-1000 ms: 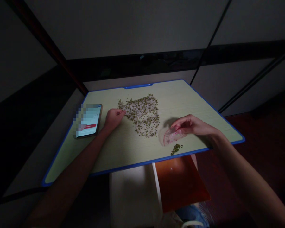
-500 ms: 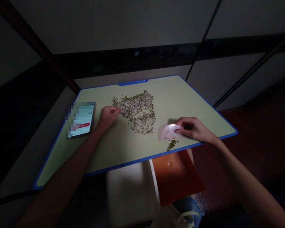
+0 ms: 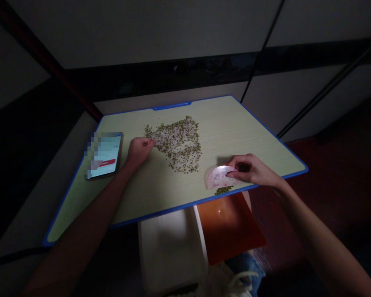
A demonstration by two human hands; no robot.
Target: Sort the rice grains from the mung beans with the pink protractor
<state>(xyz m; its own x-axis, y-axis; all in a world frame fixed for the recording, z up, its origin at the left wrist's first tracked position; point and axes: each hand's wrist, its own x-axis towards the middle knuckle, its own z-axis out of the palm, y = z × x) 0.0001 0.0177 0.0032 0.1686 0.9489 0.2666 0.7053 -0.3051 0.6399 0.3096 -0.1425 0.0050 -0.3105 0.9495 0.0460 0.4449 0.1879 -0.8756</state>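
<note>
The right hand (image 3: 247, 168) pinches a protractor (image 3: 217, 178) just beside a small mung-bean heap (image 3: 224, 190); the left hand (image 3: 139, 149) curls at the mixed pile (image 3: 181, 142), contents unclear.

Around my pale board (image 3: 231, 128), the room is dim; glare whitens the protractor (image 3: 217, 176) by the board's near edge, and pixelation masks part of the phone (image 3: 110, 156) at its left.

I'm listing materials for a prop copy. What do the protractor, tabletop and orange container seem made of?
Protractor: probably plastic, glossy; it catches a bright glare.
Tabletop: perhaps laminate, fairly matt; faint wood-like grain shows, but real wood is possible.
Orange container: likely plastic, smooth; evenly coloured with a small highlight.
</note>
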